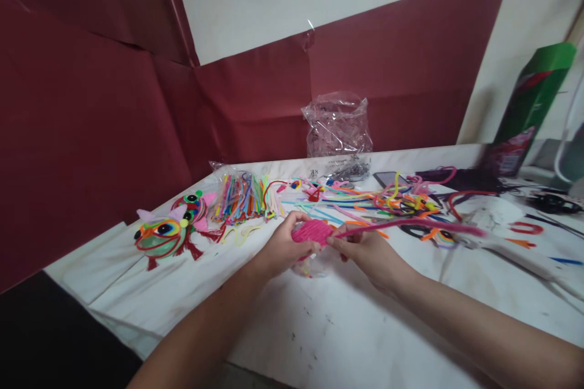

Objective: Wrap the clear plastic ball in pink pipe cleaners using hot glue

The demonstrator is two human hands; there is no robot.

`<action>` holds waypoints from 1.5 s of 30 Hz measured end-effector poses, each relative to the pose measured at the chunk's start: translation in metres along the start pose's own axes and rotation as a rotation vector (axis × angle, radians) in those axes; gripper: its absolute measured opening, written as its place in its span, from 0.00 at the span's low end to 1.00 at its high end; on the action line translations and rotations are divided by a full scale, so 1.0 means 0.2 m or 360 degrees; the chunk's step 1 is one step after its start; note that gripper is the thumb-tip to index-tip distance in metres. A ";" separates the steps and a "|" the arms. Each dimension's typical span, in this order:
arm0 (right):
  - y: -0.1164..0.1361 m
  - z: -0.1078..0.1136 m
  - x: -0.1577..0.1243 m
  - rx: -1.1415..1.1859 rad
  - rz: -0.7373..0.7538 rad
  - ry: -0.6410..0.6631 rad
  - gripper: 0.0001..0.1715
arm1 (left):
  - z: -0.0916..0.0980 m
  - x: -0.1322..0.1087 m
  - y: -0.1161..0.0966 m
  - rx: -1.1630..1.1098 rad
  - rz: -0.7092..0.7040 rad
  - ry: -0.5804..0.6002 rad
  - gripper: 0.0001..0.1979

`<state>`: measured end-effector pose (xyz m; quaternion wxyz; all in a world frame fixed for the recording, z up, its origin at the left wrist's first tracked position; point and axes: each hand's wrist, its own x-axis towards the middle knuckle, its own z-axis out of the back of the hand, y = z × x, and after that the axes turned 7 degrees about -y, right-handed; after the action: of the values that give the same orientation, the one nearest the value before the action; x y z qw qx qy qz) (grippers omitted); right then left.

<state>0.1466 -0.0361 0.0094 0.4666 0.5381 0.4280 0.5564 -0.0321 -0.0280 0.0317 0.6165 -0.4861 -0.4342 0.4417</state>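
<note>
My left hand (pixel 292 242) is closed around a small clear plastic piece (pixel 312 268) whose upper part is covered in rows of bright pink pipe cleaner (pixel 314 232). Thumb and fingers grip it from the left side. A long loose pink pipe cleaner (pixel 424 224) is pinched in my right hand (pixel 360 249), close against the right edge of the pink rows. Its free length sticks out to the right above the table. Whether the loose strand joins the covered part is hidden by my fingers.
Left on the white table (pixel 274 328) stand decorated animal-like figures (pixel 162 234). Behind lie a bag of colourful pipe cleaners (pixel 241 197) and a clear plastic bag (pixel 340 134). Scattered pipe cleaners (pixel 406 200), a white corded tool (pixel 520 258) and a green box (pixel 529 109) are on the right.
</note>
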 end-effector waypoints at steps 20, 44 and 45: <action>0.02 -0.01 -0.02 -0.0150 -0.0022 -0.0069 0.19 | -0.01 0.00 0.00 0.0169 -0.0152 -0.0055 0.21; 0.05 0.05 0.04 -0.0205 0.0135 -0.0033 0.20 | -0.01 0.02 0.05 0.0074 -0.0081 0.0041 0.26; 0.05 0.05 0.04 -0.0198 0.0127 -0.0031 0.20 | -0.01 0.03 0.05 0.0070 -0.0098 0.0054 0.26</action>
<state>0.1563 -0.0302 0.0219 0.4808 0.5300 0.3662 0.5948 -0.0300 -0.0221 0.0213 0.6475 -0.4663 -0.4286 0.4238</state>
